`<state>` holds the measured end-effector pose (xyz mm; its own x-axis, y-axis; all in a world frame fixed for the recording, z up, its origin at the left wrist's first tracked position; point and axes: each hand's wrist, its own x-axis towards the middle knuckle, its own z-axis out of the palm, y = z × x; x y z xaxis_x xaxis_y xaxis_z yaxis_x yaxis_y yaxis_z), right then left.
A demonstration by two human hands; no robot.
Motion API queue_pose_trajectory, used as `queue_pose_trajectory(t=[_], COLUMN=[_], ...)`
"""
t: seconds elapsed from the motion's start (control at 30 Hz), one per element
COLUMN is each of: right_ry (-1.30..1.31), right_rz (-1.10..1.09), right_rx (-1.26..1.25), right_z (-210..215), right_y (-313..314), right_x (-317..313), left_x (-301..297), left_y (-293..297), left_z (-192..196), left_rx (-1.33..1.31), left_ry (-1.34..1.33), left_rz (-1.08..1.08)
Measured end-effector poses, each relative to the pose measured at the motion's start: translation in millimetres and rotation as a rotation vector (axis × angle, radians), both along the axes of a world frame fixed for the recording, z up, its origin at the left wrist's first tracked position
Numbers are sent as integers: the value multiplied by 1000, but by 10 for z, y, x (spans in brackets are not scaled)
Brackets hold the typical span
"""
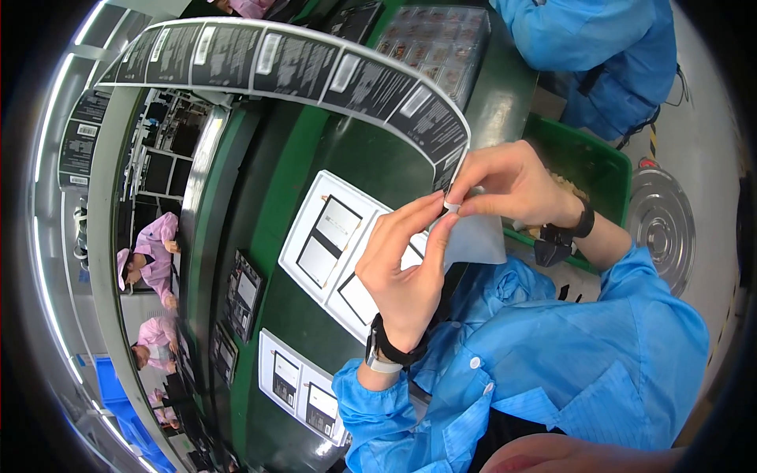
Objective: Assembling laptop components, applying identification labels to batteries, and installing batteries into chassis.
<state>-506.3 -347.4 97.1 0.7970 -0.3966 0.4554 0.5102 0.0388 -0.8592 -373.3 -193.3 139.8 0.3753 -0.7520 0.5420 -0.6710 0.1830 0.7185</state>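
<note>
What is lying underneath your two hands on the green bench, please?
A white tray of flat dark rectangular parts; the left hand hides its right end.

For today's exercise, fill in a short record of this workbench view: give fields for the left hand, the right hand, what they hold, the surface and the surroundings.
left hand: left hand, fingertips pinching the end of the label strip
right hand: right hand, pinching the same end
held item: long curved strip of black printed labels, arching up and away to the left
surface: green workbench with a white tray of flat dark panels
surroundings: green plastic bin; people in pink coats
</note>
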Motion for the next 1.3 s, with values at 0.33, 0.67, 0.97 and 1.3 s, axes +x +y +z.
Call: queue_pose_trajectory(t=[0.33, 0.67, 0.97, 1.3], right_ry=[29, 63, 83, 111], right_rz=[-258, -318, -310, -338], right_rx=[-318, -371, -407, -350], right_z=[-2, -54, -73, -51], right_y=[100, 88, 114, 145], right_x=[-2, 72, 104, 126], left_x=[1, 134, 249, 248], left_y=[16, 0, 57, 34], left_z=[-65, -138, -131, -213], left_rx=[-8, 74, 282, 177], left_ry=[-62, 114, 675, 481], left_rz=[61, -25, -159, -67])
